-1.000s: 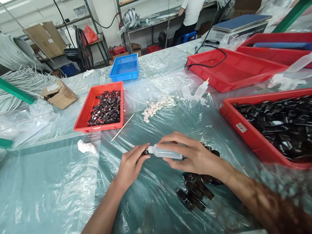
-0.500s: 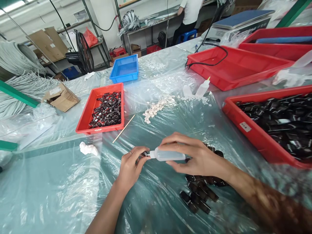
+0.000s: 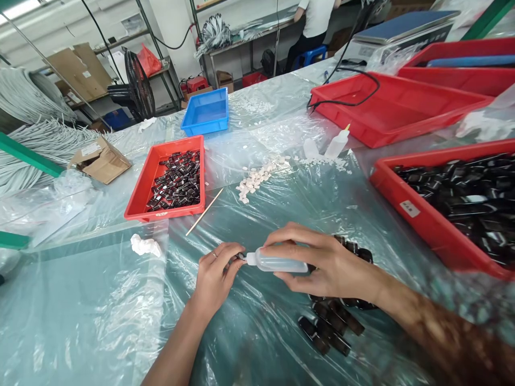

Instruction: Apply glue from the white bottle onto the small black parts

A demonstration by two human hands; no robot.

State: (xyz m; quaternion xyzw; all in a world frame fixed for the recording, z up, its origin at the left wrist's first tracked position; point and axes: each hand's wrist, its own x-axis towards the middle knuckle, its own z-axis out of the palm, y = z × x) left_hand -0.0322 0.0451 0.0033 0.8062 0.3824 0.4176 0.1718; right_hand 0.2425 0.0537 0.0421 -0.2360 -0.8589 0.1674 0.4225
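bottle tip meets small black piece

right hand (image 3: 325,265), grip wrapped around a clear squeeze bottle (image 3: 277,263), bottle lying sideways, nozzle pointing to 9 o'clock. left hand (image 3: 215,276), grip pinched on a small black piece (image 3: 240,257), nozzle tip touching it. both low over the plastic-covered surface (image 3: 100,311), near centre. loose black pieces (image 3: 330,324) just under the right wrist at 5 o'clock. red tray (image 3: 139,193) of black pieces at 11 o'clock, thin stick (image 3: 203,212) beside it. second bottle (image 3: 337,143) upright at 1 o'clock. bigger red bin (image 3: 418,222) at 3 o'clock. white wad (image 3: 145,245) at 9 o'clock.
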